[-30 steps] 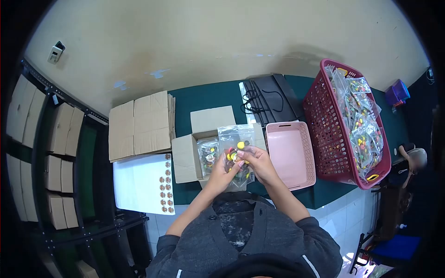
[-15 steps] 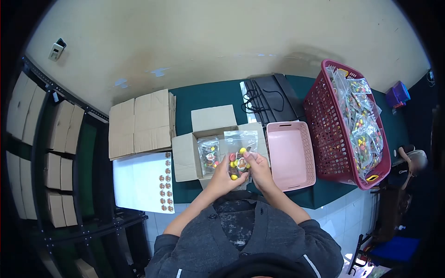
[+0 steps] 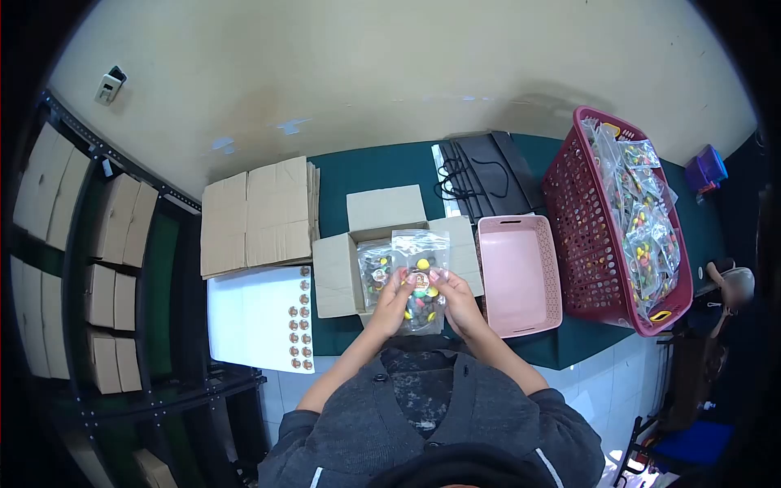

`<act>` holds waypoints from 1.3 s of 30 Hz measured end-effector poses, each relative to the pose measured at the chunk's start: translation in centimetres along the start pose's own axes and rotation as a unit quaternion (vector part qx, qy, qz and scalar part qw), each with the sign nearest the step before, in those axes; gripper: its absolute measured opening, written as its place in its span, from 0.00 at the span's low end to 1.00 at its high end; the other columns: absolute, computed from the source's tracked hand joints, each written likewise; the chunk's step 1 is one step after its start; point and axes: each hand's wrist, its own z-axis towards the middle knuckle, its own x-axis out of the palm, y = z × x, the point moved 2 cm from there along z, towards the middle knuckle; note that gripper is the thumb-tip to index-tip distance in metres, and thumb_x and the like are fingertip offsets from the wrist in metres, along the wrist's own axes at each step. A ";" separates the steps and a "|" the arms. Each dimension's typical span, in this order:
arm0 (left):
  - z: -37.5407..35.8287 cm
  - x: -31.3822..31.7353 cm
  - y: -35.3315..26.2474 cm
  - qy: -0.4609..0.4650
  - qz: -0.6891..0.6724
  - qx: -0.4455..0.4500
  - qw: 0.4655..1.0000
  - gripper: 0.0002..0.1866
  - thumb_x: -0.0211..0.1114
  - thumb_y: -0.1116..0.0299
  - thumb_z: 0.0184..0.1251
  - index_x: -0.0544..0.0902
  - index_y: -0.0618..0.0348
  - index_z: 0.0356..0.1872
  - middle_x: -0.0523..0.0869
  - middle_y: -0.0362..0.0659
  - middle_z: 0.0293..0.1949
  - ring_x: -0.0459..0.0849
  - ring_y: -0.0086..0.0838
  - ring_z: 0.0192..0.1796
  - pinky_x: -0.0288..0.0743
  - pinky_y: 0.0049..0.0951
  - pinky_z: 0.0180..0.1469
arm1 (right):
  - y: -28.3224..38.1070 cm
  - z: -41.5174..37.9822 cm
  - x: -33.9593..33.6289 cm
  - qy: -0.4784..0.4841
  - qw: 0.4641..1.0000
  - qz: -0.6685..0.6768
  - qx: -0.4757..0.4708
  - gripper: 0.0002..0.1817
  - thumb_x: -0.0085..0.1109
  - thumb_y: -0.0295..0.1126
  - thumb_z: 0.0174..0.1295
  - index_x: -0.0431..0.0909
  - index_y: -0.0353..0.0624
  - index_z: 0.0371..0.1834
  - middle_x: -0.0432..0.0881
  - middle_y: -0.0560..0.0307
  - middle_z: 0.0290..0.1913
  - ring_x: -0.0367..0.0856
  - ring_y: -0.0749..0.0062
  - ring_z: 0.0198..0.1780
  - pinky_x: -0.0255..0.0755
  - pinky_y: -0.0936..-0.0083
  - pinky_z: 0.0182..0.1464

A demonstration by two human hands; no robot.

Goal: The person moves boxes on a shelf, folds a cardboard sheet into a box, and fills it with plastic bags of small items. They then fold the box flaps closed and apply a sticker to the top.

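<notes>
Both hands occupied. Left hand point(image 3: 394, 307) and right hand point(image 3: 460, 306) grasp one clear pouch point(image 3: 421, 302) by its opposite sides, thumbs on the front face near a round sticker point(image 3: 421, 281). Pouch is held over the open carton point(image 3: 385, 208); a second pouch point(image 3: 377, 262) lies inside, just left of the grip. Pink tray point(image 3: 518, 281) right of the grip, sticker sheet point(image 3: 250, 317) farther left.

Handling judgement: keep the film taut between the fingers, press outward from the sticker's centre with even thumb pressure, and avoid bearing on the lumps behind it.

Appearance: transparent, upper strip flat, lower part bulging with yellow, reddish, green and dark pieces. Seal closure: cannot tell.
</notes>
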 end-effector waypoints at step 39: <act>-0.6 0.7 -4.6 0.030 0.133 0.145 0.980 0.32 0.65 0.54 0.60 0.66 0.55 0.62 0.73 0.45 0.56 0.71 0.35 0.61 0.64 0.38 0.62 | 2.2 -1.0 2.4 0.031 0.846 -0.400 -0.352 0.26 0.38 0.45 0.71 0.70 0.34 0.58 0.66 0.48 0.57 0.70 0.66 0.55 0.62 0.73 0.59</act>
